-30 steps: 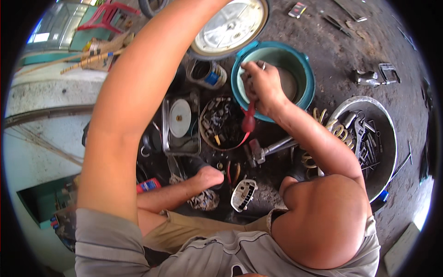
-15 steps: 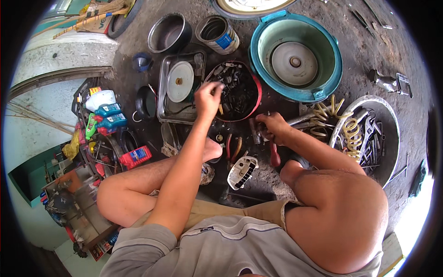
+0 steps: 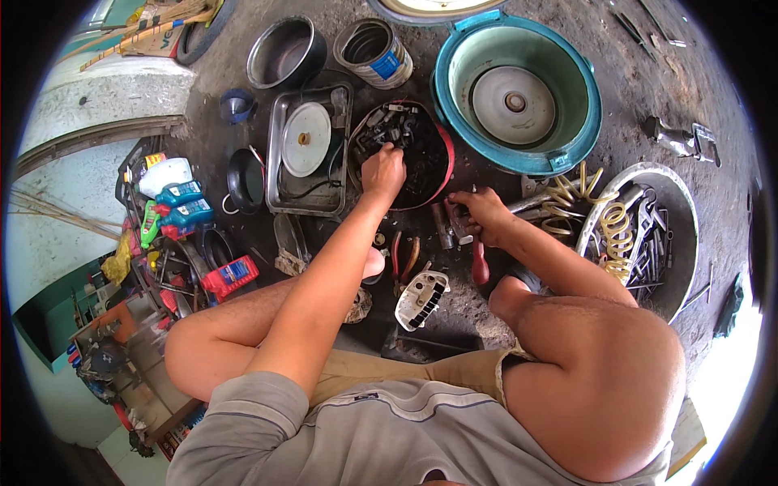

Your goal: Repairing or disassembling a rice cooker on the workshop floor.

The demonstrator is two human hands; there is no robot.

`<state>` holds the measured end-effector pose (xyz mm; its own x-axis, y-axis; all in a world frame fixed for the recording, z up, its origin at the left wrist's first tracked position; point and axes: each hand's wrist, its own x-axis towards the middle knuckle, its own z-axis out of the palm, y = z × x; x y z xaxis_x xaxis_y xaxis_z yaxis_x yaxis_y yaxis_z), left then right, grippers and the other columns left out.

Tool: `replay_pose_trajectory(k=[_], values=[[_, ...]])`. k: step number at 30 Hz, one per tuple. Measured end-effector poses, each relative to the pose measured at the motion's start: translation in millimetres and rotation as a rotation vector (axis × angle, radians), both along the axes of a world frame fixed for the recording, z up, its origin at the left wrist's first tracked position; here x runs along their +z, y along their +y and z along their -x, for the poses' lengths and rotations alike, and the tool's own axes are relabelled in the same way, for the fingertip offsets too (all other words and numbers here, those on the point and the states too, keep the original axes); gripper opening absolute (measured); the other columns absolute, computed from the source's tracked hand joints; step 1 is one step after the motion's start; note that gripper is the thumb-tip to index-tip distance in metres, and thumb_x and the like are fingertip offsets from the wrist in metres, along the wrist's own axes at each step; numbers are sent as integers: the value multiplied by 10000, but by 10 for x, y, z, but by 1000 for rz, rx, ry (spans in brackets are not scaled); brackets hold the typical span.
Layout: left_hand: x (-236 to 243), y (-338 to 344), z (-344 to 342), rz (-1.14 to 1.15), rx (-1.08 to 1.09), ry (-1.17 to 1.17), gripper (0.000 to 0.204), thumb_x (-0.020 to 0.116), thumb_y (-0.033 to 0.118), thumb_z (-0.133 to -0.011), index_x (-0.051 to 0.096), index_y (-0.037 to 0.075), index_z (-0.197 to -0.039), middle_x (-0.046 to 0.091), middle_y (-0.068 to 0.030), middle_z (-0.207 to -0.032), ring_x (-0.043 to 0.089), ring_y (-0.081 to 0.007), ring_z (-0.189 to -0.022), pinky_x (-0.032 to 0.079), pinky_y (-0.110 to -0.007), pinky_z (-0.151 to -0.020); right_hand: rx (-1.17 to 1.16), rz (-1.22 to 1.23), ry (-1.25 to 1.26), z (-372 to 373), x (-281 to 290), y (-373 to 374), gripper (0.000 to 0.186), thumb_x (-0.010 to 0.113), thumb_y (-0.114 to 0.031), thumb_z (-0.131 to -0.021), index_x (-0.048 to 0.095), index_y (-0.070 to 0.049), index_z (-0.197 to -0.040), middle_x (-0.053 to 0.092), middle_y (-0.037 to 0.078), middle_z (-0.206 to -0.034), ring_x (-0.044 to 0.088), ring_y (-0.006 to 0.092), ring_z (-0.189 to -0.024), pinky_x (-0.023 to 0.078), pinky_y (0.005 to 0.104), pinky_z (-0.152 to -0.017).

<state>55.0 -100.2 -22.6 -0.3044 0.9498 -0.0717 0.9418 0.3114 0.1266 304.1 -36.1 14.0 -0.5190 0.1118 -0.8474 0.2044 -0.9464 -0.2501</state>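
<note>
My left hand reaches into a round, red-rimmed tub of small dark metal parts. Its fingers are curled down among the parts, and whatever they pinch is hidden. Lower and to the right, my right hand is closed around a dark metal cylinder, its fingers over the top. A second metal cylinder is just left of it. Below that hand hangs or lies a red screwdriver handle; a thin shaft shows above the fingers. Pliers and a white cover with black slots lie nearer me.
A metal tray with a round lid, a pot, a tin can and a big teal tub stand beyond. At right, a grey basin holds wrenches and a coiled yellow hose. Bottles crowd the left.
My left hand has moved from the tub's left edge, right and down into the dark parts. The right hand stays near the metal cylinders, with the cylinder and screwdriver slightly shifted. The view has shifted slightly.
</note>
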Motion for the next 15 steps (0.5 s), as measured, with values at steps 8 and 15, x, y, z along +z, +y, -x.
replay_pose_trajectory(k=[8, 15], values=[[222, -121, -16, -61, 447, -660, 165, 765, 166, -951, 740, 15, -1014, 756, -128, -1041, 750, -204, -857, 587, -372, -713, 76, -133, -1, 419, 43, 43, 284, 739, -253, -976, 596, -56, -829, 524, 31, -645, 461, 125, -483, 293, 271, -395], [619, -46, -308, -532, 565, -1989, 271, 680, 23, -1020, 711, 56, -1287, 743, -72, -1183, 704, -141, -1027, 600, -280, -920, -53, 413, 253, 419, -235, 313, 275, 660, -300, -1044, 584, -45, -974, 572, 68, -764, 517, 162, -535, 388, 271, -427]])
